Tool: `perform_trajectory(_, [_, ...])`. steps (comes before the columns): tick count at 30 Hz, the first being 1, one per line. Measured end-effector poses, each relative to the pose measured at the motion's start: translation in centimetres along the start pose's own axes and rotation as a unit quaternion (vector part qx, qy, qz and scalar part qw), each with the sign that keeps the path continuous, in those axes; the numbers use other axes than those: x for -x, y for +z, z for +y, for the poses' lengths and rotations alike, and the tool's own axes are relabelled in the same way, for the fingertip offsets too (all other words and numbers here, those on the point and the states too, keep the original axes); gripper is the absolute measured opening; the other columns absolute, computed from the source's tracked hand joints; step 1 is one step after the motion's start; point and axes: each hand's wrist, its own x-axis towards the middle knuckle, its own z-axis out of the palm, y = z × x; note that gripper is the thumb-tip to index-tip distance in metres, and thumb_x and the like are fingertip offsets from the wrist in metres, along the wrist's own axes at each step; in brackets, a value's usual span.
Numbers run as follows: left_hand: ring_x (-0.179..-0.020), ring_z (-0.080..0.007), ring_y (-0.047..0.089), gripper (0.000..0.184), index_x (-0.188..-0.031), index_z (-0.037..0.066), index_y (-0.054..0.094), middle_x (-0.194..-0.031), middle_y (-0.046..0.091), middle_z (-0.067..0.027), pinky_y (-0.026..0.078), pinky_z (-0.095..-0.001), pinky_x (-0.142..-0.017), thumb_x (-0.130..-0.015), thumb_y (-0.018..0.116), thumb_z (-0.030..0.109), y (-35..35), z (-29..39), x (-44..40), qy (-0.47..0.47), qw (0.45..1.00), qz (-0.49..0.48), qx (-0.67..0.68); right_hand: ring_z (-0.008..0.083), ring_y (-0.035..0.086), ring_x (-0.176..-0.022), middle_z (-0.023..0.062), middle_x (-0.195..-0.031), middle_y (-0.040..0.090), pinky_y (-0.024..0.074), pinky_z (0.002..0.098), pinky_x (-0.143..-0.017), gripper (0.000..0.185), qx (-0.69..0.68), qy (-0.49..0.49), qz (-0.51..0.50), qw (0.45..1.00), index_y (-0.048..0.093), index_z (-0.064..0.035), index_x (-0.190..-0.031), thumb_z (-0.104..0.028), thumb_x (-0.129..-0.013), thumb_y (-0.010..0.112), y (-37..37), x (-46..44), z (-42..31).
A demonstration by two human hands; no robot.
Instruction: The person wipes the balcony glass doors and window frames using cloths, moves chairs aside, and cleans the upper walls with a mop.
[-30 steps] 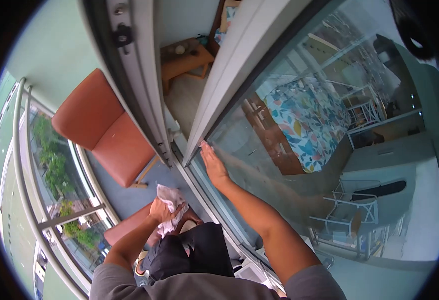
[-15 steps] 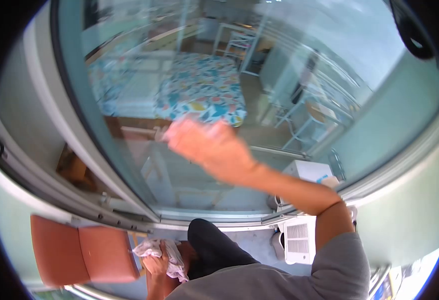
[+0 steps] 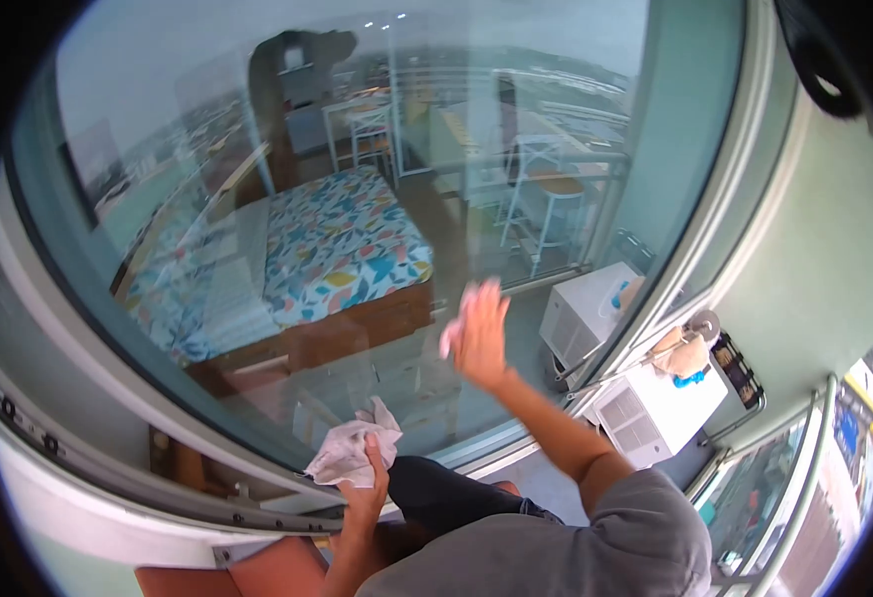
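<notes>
My left hand grips a crumpled whitish cloth, held low in front of the large glass pane. Higher and to the right, my right hand is at the glass with its fingers pointing up. A pinkish cloth shows along its left side and fingertips, mostly covered by the hand and slightly blurred.
Behind the glass stands a bed with a patterned cover. White boxy unit stands at right, with things on top. A railing runs at far right. Reddish-brown seat is at lower left. The window frame curves past my left.
My right hand has moved right and down across the glass. My left hand has lifted the whitish cloth from beside the seat to the pane. The view has turned rightward.
</notes>
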Motion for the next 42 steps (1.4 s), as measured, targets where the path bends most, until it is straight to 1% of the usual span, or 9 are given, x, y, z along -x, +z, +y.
perform_trajectory(3, [-0.085, -0.0294, 0.061, 0.026, -0.100, -0.002, 0.062, -0.096, 0.065, -0.0153, 0.047, -0.0378, -0.079, -0.095, 0.055, 0.022, -1.5, 5.0, -5.0, -0.056, 0.985, -0.068, 0.149, 0.0532, 0.019, -0.135, 0.0349, -0.144, 0.023, 0.0127, 0.0657, -0.106, 0.074, 0.013, 0.059, 0.074, 0.995, 0.022, 0.0086, -0.140, -0.018, -0.081, 0.058, 4.8, 7.1, -0.5])
perform_trajectory(14, [-0.087, -0.0295, 0.058, 0.025, -0.097, -0.001, 0.060, -0.093, 0.062, -0.0147, 0.044, -0.0394, -0.080, -0.098, 0.050, 0.022, -1.3, 6.6, -7.0, -0.010, 0.949, -0.146, 0.278, 0.0416, 0.008, -0.142, 0.0266, -0.152, 0.013, -0.0011, 0.0577, -0.111, 0.065, -0.033, -0.007, 0.282, 0.959, 0.014, 0.0081, -0.145, -0.017, -0.091, 0.042, -11.9, -24.6, -7.7])
perform_trajectory(18, [-0.087, -0.0301, 0.057, 0.023, -0.097, -0.001, 0.060, -0.093, 0.061, -0.0152, 0.044, -0.0401, -0.081, -0.097, 0.050, 0.020, -1.0, 6.1, -6.8, -0.011, 0.953, -0.143, 0.269, 0.0419, 0.017, -0.139, 0.0256, -0.147, 0.023, 0.0126, 0.0600, -0.107, 0.064, -0.034, 0.096, 0.118, 0.988, 0.025, 0.0061, -0.142, -0.021, -0.088, 0.046, -6.2, -12.7, -5.7])
perform_trajectory(20, [-0.088, -0.0304, 0.057, 0.023, -0.097, -0.001, 0.060, -0.093, 0.061, -0.0154, 0.043, -0.0404, -0.082, -0.097, 0.050, 0.019, -1.1, 5.6, -6.7, -0.025, 0.955, -0.149, 0.253, 0.0437, 0.020, -0.137, 0.0256, -0.146, 0.025, 0.0097, 0.0604, -0.107, 0.069, -0.075, 0.117, 0.193, 0.971, 0.019, 0.0014, -0.145, -0.023, -0.086, 0.046, -2.0, -4.3, -1.1])
perform_trajectory(23, [-0.089, -0.0239, 0.057, 0.026, -0.102, -0.005, 0.059, -0.098, 0.061, -0.0133, 0.045, -0.0344, -0.080, -0.099, 0.049, 0.019, -1.1, 4.3, -6.3, 0.008, 0.959, -0.158, 0.233, 0.0439, 0.015, -0.139, 0.0257, -0.150, 0.018, 0.0005, 0.0602, -0.109, 0.065, -0.066, 0.343, 0.335, 0.875, 0.012, 0.0038, -0.146, -0.029, -0.094, 0.037, 1.6, 1.0, 3.9])
perform_trajectory(28, [-0.092, -0.0302, 0.058, 0.026, -0.105, -0.003, 0.057, -0.101, 0.061, -0.0175, 0.043, -0.0389, -0.087, -0.098, 0.050, 0.021, -1.7, 3.9, -5.4, -0.099, 0.951, -0.175, 0.234, 0.0364, 0.014, -0.142, 0.0216, -0.153, 0.016, 0.0041, 0.0608, -0.109, 0.062, -0.027, 0.439, 0.413, 0.797, 0.012, -0.0009, -0.148, -0.032, -0.099, 0.031, -4.2, -5.7, 16.7])
perform_trajectory(35, [-0.092, -0.0258, 0.059, 0.027, -0.104, -0.005, 0.060, -0.101, 0.063, -0.0168, 0.047, -0.0330, -0.082, -0.097, 0.053, 0.020, -0.8, -2.1, -2.0, -0.154, 0.954, -0.125, 0.223, 0.0415, 0.028, -0.135, 0.0265, -0.144, 0.032, 0.0174, 0.0629, -0.106, 0.063, 0.052, 0.238, 0.384, 0.891, 0.023, 0.0021, -0.144, -0.033, -0.094, 0.038, -25.7, -27.0, 28.4])
perform_trajectory(38, [-0.089, -0.0252, 0.058, 0.029, -0.103, -0.006, 0.060, -0.098, 0.063, -0.0161, 0.046, -0.0332, -0.080, -0.097, 0.052, 0.022, -0.9, -0.4, -0.9, -0.184, 0.958, -0.102, 0.194, 0.0360, 0.047, -0.116, 0.0225, -0.124, 0.049, 0.0385, 0.0504, -0.096, 0.048, 0.113, 0.225, 0.405, 0.879, 0.041, -0.0002, -0.131, -0.029, -0.092, 0.042, -26.7, -25.6, 36.7])
perform_trajectory(42, [-0.084, -0.0258, 0.059, 0.027, -0.096, -0.003, 0.061, -0.092, 0.064, -0.0158, 0.047, -0.0353, -0.076, -0.097, 0.053, 0.023, -1.5, -0.6, 0.8, -0.199, 0.965, -0.072, 0.151, 0.0123, 0.042, -0.072, -0.0001, -0.079, 0.042, 0.0369, 0.0311, -0.059, 0.007, -0.165, 0.370, 0.384, 0.829, 0.045, -0.0167, -0.092, -0.021, -0.088, 0.041, -19.9, -10.5, 48.0])
